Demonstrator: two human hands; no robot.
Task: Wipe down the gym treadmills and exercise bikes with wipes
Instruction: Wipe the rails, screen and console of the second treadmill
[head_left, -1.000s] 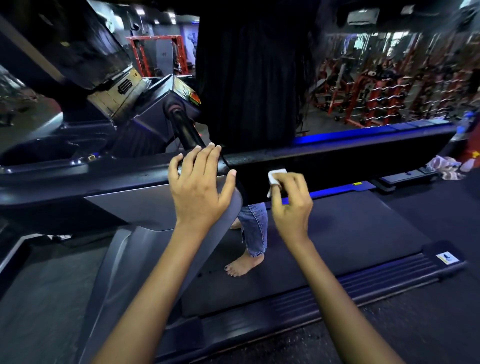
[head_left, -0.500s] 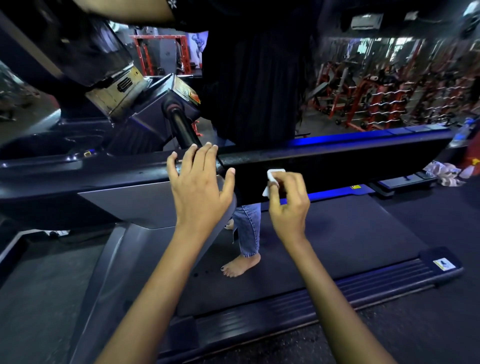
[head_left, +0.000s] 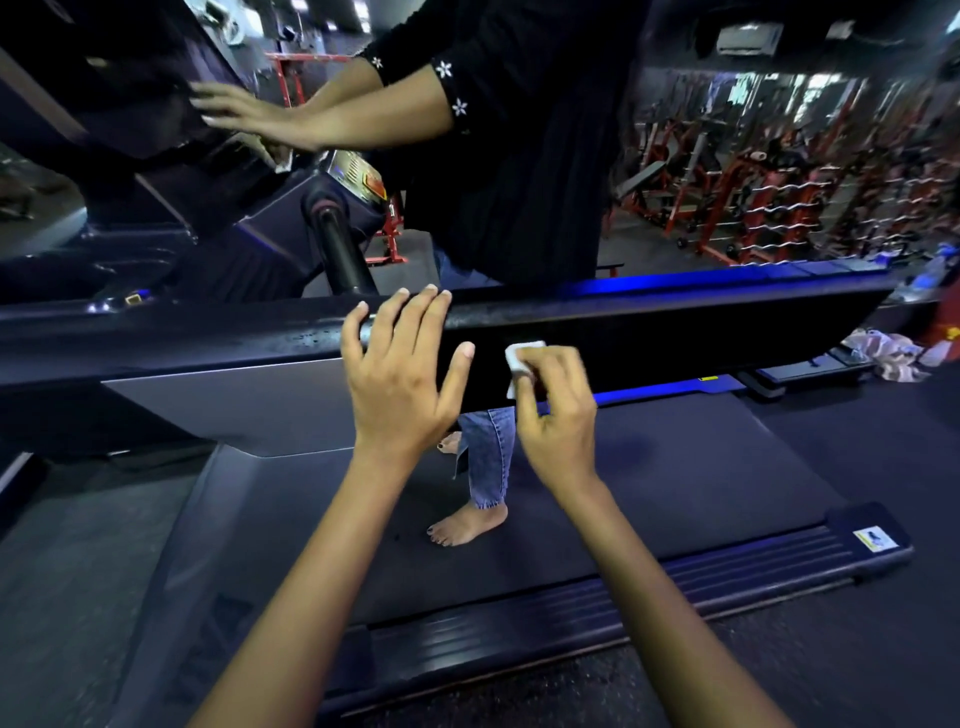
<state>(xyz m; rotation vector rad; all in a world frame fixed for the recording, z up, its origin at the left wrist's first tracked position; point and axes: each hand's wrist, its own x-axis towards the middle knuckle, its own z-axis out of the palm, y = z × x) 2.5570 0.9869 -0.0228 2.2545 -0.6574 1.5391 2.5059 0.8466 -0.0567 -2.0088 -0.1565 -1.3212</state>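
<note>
A black treadmill side rail (head_left: 675, 322) runs across the middle of the view, wet with droplets near its left part. My left hand (head_left: 400, 374) rests flat on the rail with straight, spread fingers. My right hand (head_left: 556, 415) pinches a small white wipe (head_left: 522, 358) and holds it against the rail's side face. The treadmill belt (head_left: 675, 478) lies below the rail, and the console (head_left: 130, 104) rises at the upper left.
Another person in black stands barefoot (head_left: 467, 525) on the belt, both hands (head_left: 244, 114) on the console. A black handlebar (head_left: 340, 249) slants up behind the rail. Red weight racks (head_left: 769, 208) fill the back right. A crumpled cloth (head_left: 883, 353) lies at the right.
The view tilted upward, showing the other person's arms and hands on the console. My right hand with the wipe shifted slightly left along the rail. My left hand stayed on the rail.
</note>
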